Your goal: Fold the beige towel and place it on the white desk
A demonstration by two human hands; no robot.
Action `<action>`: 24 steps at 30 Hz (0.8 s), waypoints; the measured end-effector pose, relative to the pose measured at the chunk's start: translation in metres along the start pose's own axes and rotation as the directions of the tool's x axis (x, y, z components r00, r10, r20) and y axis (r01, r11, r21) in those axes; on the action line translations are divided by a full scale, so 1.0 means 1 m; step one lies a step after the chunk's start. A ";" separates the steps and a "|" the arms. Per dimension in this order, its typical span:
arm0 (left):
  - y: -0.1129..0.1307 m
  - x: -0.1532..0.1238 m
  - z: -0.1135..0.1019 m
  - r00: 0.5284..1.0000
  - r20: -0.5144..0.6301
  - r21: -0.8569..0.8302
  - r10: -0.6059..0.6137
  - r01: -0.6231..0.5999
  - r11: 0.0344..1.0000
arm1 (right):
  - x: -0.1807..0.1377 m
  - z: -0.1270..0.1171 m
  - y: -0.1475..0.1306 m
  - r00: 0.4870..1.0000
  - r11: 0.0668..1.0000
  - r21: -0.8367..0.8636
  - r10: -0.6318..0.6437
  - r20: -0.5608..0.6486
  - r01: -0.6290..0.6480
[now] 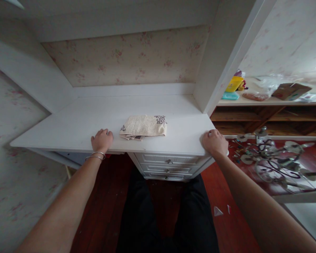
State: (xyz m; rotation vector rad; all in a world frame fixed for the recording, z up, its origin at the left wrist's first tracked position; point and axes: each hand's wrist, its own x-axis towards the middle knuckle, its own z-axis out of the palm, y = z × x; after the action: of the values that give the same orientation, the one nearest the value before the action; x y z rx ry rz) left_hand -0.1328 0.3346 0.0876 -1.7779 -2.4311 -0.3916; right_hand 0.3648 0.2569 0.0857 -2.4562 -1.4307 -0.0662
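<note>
A folded beige cloth (144,125) with dark patterned corners lies on the white desk (100,105), near its front edge. To the left of the cloth, my left hand (102,140) rests on the desktop by the front edge, its fingers curled in and nothing visible in them. Thin bangles circle that wrist. At the desk's front right corner, my right hand (215,142) is closed over the edge, and its palm side is hidden. Neither hand touches the cloth.
Below the desktop stand white drawers (170,162) with small knobs. A chandelier (276,161) lies on the red floor to the right. Behind it, a low shelf (237,114) carries a yellow container (235,84) and a cardboard box (291,90). Small scraps (218,211) lie on the floor.
</note>
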 end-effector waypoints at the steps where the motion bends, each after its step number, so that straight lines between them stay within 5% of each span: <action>1: 0.000 0.000 0.000 1.000 0.000 -0.003 -0.002 0.002 1.000 | 0.000 0.000 0.000 1.000 1.000 -0.001 -0.001 0.000 0.001; 24: -0.002 0.002 0.004 1.000 -0.005 0.021 0.012 -0.011 1.000 | 0.001 0.004 0.003 0.999 1.000 0.004 -0.025 -0.033 0.025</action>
State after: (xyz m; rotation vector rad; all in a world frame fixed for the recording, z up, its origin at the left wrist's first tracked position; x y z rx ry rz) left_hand -0.1353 0.3370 0.0841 -1.7794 -2.4112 -0.3685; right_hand 0.3674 0.2573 0.0815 -2.4223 -1.4466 -0.1086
